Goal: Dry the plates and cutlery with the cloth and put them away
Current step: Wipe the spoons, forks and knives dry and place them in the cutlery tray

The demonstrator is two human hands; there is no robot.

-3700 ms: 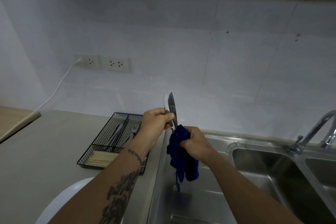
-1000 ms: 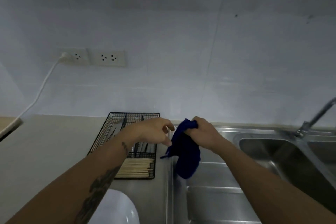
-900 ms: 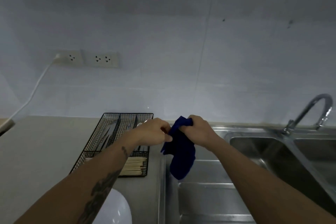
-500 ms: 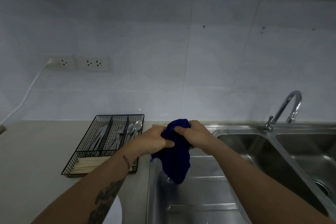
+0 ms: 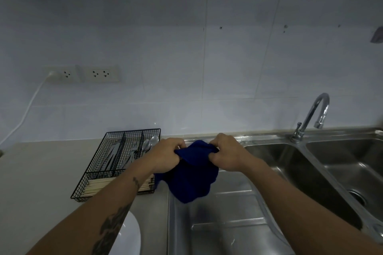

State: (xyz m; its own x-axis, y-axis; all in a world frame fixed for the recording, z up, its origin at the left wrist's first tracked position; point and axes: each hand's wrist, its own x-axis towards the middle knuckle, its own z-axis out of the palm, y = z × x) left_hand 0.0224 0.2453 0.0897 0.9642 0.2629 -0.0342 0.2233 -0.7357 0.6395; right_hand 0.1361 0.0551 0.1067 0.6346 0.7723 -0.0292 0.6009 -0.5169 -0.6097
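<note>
A dark blue cloth (image 5: 192, 176) hangs between my two hands above the steel draining board (image 5: 223, 225). My left hand (image 5: 165, 156) grips its left top edge and my right hand (image 5: 226, 154) grips its right top edge. To the left, a black wire cutlery tray (image 5: 97, 172) on the counter holds knives, forks (image 5: 132, 151) and spoons (image 5: 150, 144) in its rear compartments and wooden chopsticks (image 5: 99, 186) across the front. A white plate (image 5: 128, 236) shows at the bottom edge, partly hidden by my left forearm.
A double steel sink (image 5: 300, 174) with a curved tap (image 5: 313, 118) lies to the right. The grey counter (image 5: 41, 176) stretches left. Two wall sockets (image 5: 83, 73) sit on the tiled wall, with a white cable (image 5: 27, 109) plugged into the left one.
The knife I held 3.7 s ago is out of my hands. My left hand came over from the tray and took hold of the cloth, which now spreads between both hands. The view shifted right.
</note>
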